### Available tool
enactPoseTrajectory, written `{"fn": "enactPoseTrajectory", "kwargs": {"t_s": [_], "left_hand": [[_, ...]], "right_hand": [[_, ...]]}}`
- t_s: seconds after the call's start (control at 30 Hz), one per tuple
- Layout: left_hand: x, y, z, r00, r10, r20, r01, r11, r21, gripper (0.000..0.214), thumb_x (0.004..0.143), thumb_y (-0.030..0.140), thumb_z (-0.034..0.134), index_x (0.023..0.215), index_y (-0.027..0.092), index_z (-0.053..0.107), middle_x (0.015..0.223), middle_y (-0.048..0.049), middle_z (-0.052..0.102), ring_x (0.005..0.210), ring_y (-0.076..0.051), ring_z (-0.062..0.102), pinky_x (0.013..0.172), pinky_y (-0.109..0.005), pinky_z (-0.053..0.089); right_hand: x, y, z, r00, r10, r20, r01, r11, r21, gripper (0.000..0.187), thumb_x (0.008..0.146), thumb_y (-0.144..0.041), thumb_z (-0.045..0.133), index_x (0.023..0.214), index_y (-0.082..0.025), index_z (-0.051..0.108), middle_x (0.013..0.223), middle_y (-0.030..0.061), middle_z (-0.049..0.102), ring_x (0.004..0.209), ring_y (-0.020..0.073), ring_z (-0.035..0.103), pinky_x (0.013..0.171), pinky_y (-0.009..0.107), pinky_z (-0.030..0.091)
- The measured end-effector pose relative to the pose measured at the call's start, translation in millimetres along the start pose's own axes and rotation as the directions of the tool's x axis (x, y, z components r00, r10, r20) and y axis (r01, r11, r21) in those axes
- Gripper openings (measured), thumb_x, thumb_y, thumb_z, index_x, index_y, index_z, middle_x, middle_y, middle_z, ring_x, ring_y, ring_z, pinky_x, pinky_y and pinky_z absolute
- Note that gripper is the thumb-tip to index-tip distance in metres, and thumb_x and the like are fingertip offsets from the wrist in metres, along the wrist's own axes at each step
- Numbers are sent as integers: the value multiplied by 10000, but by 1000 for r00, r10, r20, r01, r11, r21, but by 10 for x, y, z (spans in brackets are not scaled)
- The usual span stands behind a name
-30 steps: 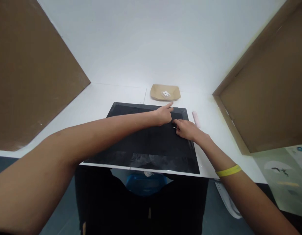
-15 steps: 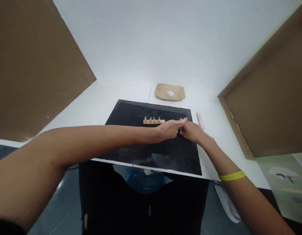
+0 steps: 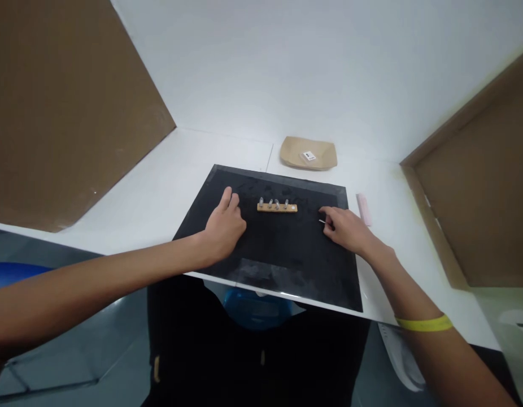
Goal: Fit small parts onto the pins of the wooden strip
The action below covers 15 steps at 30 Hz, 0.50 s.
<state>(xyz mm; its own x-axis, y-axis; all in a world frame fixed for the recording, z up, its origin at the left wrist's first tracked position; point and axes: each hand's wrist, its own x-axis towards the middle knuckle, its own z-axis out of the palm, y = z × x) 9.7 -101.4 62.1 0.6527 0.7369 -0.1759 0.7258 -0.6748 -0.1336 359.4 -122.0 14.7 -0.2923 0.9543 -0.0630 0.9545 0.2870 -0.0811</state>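
Note:
My left hand (image 3: 226, 226) is over the left part of the black mat (image 3: 261, 243), index finger stretched forward and the others loosely bent, with nothing seen in it. At the mat's right side, my right hand (image 3: 344, 228) grips a thin whitish stick-like piece (image 3: 323, 221) whose tip pokes out between thumb and fingers; its kind is too small to tell. Between the two hands, apart from both, a narrow wooden strip (image 3: 265, 208) lies on the mat. Several small clear pieces stand along it, and a white round spot marks its right end.
Behind the mat is a brown paper tray (image 3: 289, 162) with a small white-labelled item (image 3: 309, 155) in it. A pink strip (image 3: 364, 209) lies on the white table (image 3: 151, 198) right of the mat. Brown panels (image 3: 75, 113) flank both sides.
My left hand has moved away from my right hand to the left side of the mat. My right hand now shows the thin piece. The view has shifted slightly.

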Motion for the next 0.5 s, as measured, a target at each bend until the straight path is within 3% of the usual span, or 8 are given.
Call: {"fn": "enactPoseTrajectory", "kwargs": {"t_s": [0.13,0.33,0.5], "left_hand": [[196,-64,62,996,-48,-77,59,986,153,253,754,104,707,928,240,830,1022,-98,751,1476,-458,310,1273,-668,-13],[380,-47,-148,998,-29,58,15,975,220,224,760,124,726,941,202,832,1016,-104,762,1458,-455,357,1274,-676,46],[325,15,-332,991,-39,131,-1,954,299,281,825,160,693,1074,186,822,1203,-133,762,1468,-435,401,1273,-654,121]], "right_hand": [[-9,13,17,1000,3,-22,-3,1000,15,454,898,-149,503,1343,-113,584,1083,125,728,940,261,683,867,360,479],[-17,26,28,999,-16,-48,18,999,33,449,882,-165,510,1317,-112,610,1031,120,730,880,265,677,841,379,486],[-32,42,67,995,-12,-95,17,998,57,455,863,-175,505,1294,-112,637,964,113,723,863,274,674,830,391,492]]}}
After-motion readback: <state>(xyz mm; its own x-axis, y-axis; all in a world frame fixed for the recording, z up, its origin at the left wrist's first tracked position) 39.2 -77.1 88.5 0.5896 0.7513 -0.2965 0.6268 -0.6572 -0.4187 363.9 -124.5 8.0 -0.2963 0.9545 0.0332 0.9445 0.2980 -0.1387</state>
